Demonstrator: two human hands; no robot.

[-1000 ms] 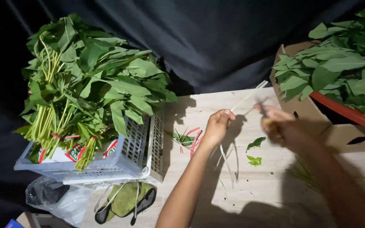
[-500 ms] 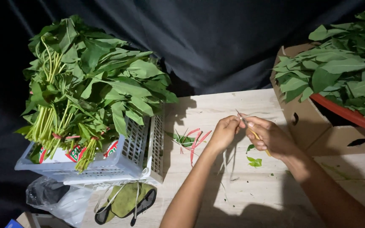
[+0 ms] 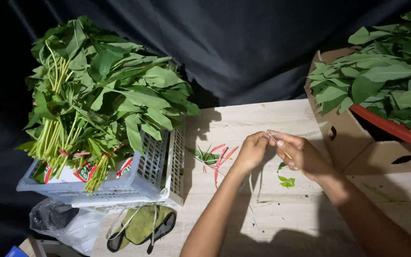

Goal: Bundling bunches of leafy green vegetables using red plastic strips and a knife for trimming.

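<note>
My left hand [image 3: 252, 150] and my right hand [image 3: 300, 154] meet over a pale wooden table [image 3: 243, 119], fingertips pinched together on a thin pale green stem [image 3: 281, 148]. Long strands of the stem hang down below my left hand. To the left, a white plastic crate [image 3: 153, 176] is heaped with bunches of leafy greens [image 3: 101, 95] tied with red bands. A few red bands and leaf bits [image 3: 215, 156] lie on the table just left of my left hand.
At the right, a cardboard box [image 3: 353, 138] carries a red-rimmed basin [image 3: 391, 127] full of loose green leaves [image 3: 386, 76]. Small leaf scraps [image 3: 286, 181] lie beneath my hands. A green bag [image 3: 141, 227] and a plastic bag [image 3: 63, 221] sit below the crate. Dark cloth hangs behind.
My right hand, held apart and farther right a second ago, has come in to meet my left hand on the stem. The crate and box have not moved.
</note>
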